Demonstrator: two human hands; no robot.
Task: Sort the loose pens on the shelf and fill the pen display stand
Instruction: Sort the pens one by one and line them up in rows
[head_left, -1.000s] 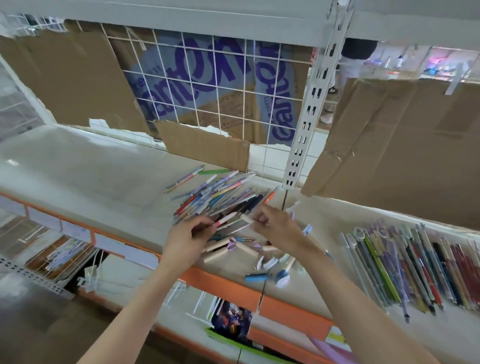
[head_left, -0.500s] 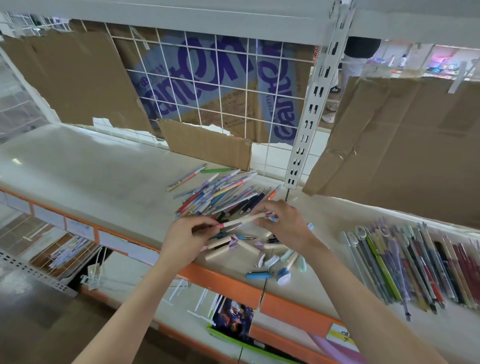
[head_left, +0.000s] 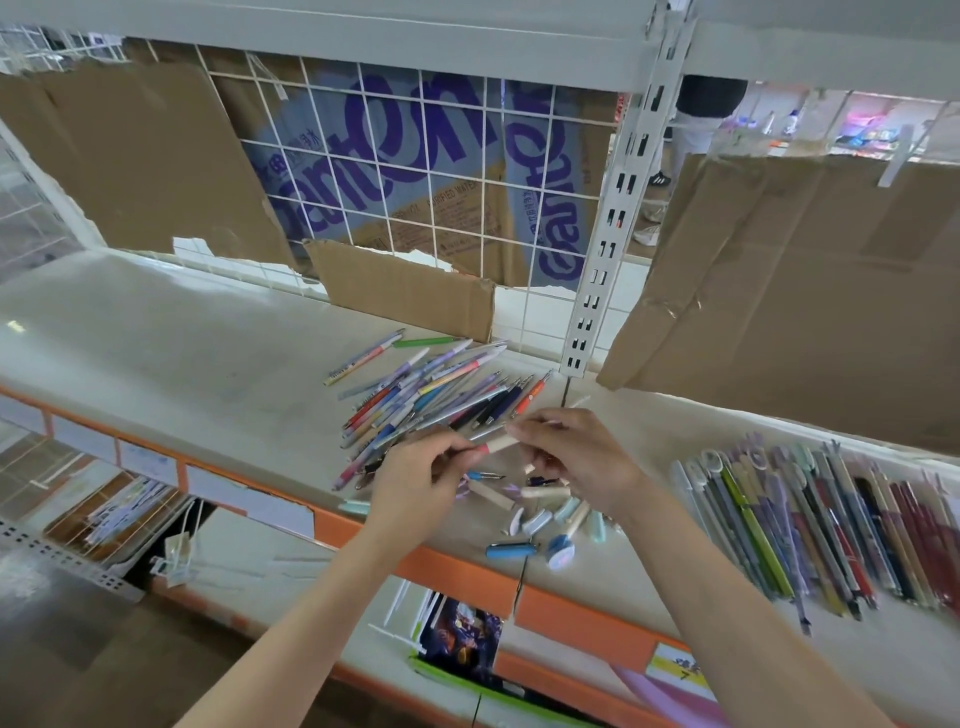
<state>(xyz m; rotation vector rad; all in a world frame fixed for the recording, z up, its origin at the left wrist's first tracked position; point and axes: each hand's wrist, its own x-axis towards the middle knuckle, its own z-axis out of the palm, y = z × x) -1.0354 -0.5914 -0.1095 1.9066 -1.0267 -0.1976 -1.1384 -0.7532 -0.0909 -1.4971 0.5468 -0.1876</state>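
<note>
Two bare forearms rise from the bottom edge of the head view, each ending in an uncovered hand. The left hand (head_left: 415, 486) wears no glove, ring or bracelet that shows, and its forearm is sleeveless all the way down to the frame edge. The right hand (head_left: 576, 462) is equally plain, with no watch or band at the wrist and no sleeve along the forearm. The fingers (head_left: 524, 428) are slim, the nails short and seemingly unpainted. No tattoos or marks show.
</note>
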